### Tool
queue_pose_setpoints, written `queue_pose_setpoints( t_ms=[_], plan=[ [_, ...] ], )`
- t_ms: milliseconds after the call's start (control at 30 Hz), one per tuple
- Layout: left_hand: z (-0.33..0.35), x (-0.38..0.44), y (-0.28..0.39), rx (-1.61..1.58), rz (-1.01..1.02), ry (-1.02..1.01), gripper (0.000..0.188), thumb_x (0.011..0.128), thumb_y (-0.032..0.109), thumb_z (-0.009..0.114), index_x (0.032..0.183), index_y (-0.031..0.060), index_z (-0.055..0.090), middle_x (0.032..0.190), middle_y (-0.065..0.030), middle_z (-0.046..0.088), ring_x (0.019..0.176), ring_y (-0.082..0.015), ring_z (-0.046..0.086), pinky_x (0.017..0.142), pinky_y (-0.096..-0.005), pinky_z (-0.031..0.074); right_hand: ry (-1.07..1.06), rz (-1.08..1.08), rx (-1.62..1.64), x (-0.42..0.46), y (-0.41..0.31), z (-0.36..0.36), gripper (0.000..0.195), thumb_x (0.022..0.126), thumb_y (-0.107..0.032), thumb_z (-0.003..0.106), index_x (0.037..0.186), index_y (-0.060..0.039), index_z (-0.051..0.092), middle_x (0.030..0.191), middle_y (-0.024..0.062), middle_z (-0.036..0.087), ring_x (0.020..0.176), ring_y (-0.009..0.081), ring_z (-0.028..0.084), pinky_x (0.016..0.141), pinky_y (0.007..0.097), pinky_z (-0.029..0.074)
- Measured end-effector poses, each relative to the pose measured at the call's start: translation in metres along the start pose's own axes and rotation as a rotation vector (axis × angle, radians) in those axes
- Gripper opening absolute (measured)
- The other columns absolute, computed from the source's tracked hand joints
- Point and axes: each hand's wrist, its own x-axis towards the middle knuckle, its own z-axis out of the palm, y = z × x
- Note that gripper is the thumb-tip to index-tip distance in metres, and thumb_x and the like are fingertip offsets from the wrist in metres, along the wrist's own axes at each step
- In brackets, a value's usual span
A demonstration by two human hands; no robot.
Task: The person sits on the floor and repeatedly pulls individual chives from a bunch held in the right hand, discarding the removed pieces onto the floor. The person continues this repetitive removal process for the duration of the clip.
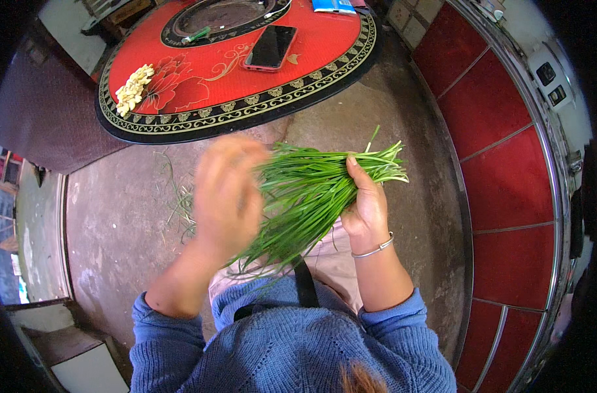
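Observation:
A thick bunch of long green Chinese chives (303, 191) lies across the space above my lap, its pale cut ends to the right. My right hand (367, 196) grips it near those ends, thumb on top, with a silver bangle on the wrist. Blurred by motion, my left hand (229, 191) is at the leafy end on the left. Whether its fingers hold any leaves cannot be made out. Loose leaf tips hang down towards my pink trousers (330, 250).
Ahead stands a red table (220, 93) with a black patterned border. On it are a pile of peeled garlic cloves (134, 90), a smartphone (270, 47), a green lighter (196, 35) and a blue packet (334, 6). Leaf scraps (183, 209) litter the floor. Red-panelled cabinets (505, 182) line the right.

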Motion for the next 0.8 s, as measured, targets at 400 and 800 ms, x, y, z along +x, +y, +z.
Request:
queue_pose_setpoints(
  t_ms=[400,800],
  plan=[
    [0.006,-0.100,-0.070,0.155,-0.168,-0.648,0.035,0.070,0.007,0.049,0.104,0.0142,0.052,0.084,-0.0115,0.058,0.068,-0.0289,0.058,0.057,-0.0369,0.048,-0.042,-0.013,0.187,0.022,-0.048,-0.027,0.027,0.084,-0.021,0.049,0.098,0.0015,0.053,0.095,0.0136,0.058,0.085,0.0253,0.056,0.078,0.0375,0.047],
    [0.015,-0.024,0.023,-0.267,-0.252,-0.076,0.014,0.073,0.002,0.056,0.087,0.0035,0.059,0.083,-0.0102,0.059,0.073,-0.0209,0.058,0.064,-0.0275,0.046,0.000,-0.304,0.161,0.011,-0.036,0.012,0.020,0.082,-0.013,0.052,0.100,-0.0054,0.049,0.104,0.0129,0.055,0.094,0.0250,0.053,0.081,0.0395,0.045]
  ],
)
